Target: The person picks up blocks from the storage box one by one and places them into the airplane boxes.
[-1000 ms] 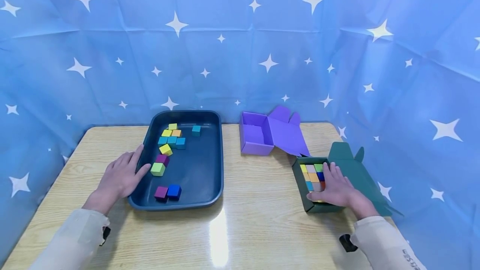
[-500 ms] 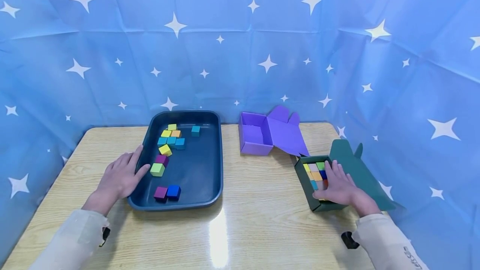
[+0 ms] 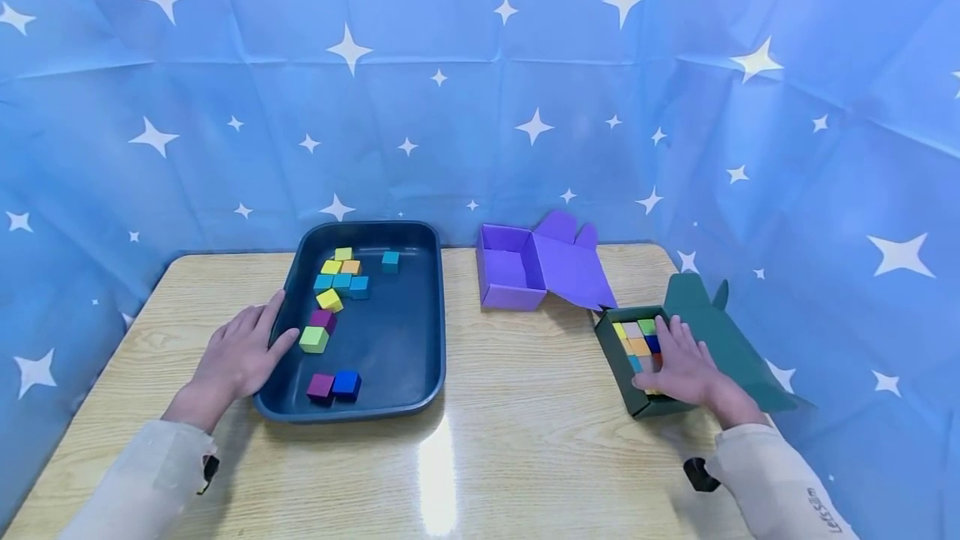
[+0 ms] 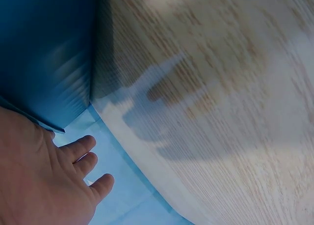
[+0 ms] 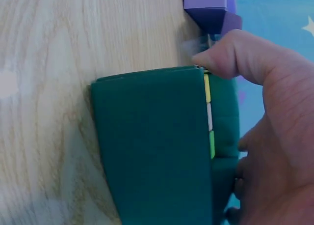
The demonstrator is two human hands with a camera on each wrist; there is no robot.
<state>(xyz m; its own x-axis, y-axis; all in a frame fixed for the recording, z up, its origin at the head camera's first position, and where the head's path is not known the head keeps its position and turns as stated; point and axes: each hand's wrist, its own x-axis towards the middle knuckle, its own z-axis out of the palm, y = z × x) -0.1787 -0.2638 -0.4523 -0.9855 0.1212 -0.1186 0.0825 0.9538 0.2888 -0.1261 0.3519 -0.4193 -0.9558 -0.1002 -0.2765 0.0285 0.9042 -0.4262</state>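
My left hand [image 3: 238,352] rests at the left rim of a dark blue tray [image 3: 397,332], fingers stretched along it and thumb over the edge. In the left wrist view the hand's palm [image 4: 41,173] shows beside the tray's outer wall [image 4: 54,43]. Loose coloured cubes lie in the tray, the light green cube [image 3: 313,340] nearest my thumb. My right hand [image 3: 690,369] lies, fingers extended, over a green cardboard box [image 3: 622,377] packed with coloured cubes [image 3: 637,347]. The right wrist view has the thumb [image 5: 221,60] at the box's top corner; part of the contents is hidden under the hand.
A purple box [image 3: 512,297] with its lid folded back stands at the table's rear, its flap near the green box's corner. The green lid [image 3: 723,340] spreads out to the right. Behind the wooden table [image 3: 517,423] hangs a starry blue curtain [image 3: 450,157].
The green box has slid to the right and slightly away, turning a little, with my right hand on it. My left hand and the tray stay in place.
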